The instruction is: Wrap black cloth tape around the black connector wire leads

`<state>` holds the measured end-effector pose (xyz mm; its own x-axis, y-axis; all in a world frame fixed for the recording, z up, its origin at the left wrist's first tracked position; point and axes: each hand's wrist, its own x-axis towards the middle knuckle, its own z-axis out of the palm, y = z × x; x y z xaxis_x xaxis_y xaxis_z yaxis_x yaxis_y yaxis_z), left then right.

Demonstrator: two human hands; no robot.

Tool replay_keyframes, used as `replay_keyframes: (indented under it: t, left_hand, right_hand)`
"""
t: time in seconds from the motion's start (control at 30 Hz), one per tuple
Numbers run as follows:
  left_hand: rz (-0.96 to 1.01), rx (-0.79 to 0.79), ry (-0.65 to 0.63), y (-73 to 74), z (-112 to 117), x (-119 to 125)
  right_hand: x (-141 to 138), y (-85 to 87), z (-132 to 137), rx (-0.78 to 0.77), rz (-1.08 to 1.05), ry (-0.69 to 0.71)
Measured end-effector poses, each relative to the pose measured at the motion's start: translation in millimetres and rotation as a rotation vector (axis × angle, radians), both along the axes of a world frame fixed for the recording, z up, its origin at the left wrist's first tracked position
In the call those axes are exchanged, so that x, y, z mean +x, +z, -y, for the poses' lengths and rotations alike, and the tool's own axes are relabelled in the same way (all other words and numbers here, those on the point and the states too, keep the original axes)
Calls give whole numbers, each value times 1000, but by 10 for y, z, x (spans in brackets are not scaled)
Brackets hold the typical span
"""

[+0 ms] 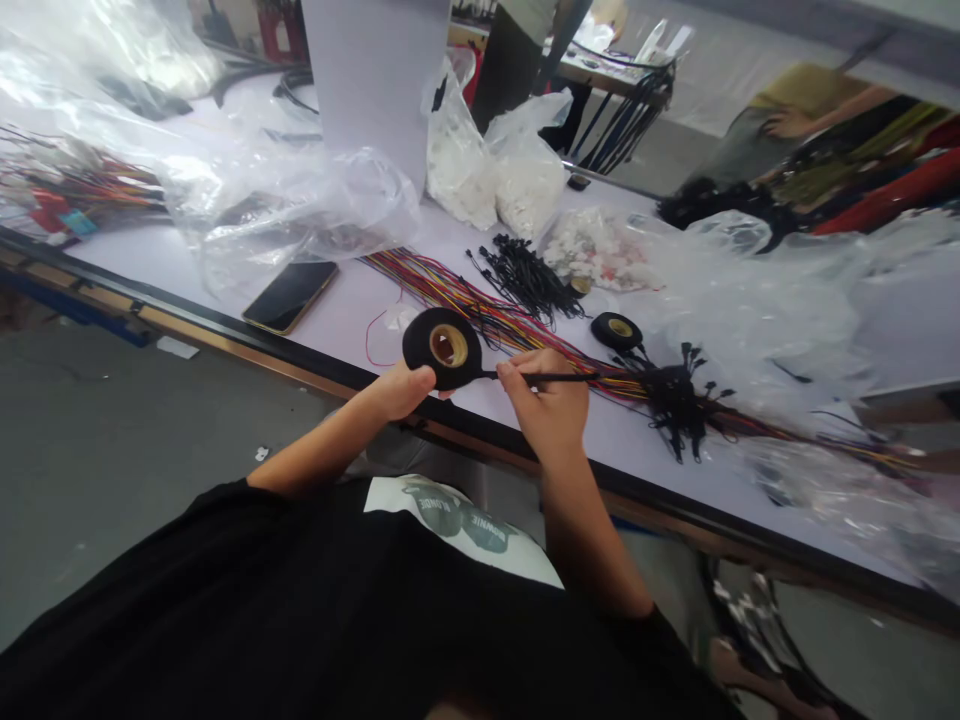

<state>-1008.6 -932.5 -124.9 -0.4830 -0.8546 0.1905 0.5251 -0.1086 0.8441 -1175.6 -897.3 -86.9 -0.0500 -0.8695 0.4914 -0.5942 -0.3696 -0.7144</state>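
My left hand [409, 390] is closed on a big roll of black tape [421, 345] with a tan cardboard core, held above the table's near edge. From the roll a narrow black strip runs right to my right hand [551, 405]. Thumb and fingers of that hand pinch a thin black taped cable [562, 378], whose far end points right over the wires. Behind both hands lies a long bundle of red, yellow and black wires [442, 285]. Whether the strip is stuck to the cable is hidden by my fingers.
A phone [291, 297] lies left of the roll. Short black connector leads [525, 275] are heaped behind the wires, and more black leads [679, 395] lie at right near a second tape roll [616, 330]. Clear plastic bags [300, 200] cover much of the back. Another person stands beyond.
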Motion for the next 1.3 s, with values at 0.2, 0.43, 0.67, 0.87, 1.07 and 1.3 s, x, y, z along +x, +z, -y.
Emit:
replay_keyframes:
  t: [0.2,0.43,0.67,0.87,1.07,1.3]
  left_hand:
    - [79,-144,173,43,-3,42]
    - [540,-768,75,130,-162,141]
    - [621,-450,375,-18,-83,-137]
    - [628,-385,389,-5,-112,-218]
    - [764,-528,492,24,-132,-194]
    - [371,-209,392,-4,-201,-226]
  right_hand:
    - [-9,40,1,6,-72,130]
    - [-3,12,-25,35,44,-78]
    - [48,3,-33,-56,-68,-39]
    - [73,-26,-48,-2,-79,-100]
    - [106,-45,-76,338,222,55]
    - [143,-120,-74,210,157,-14]
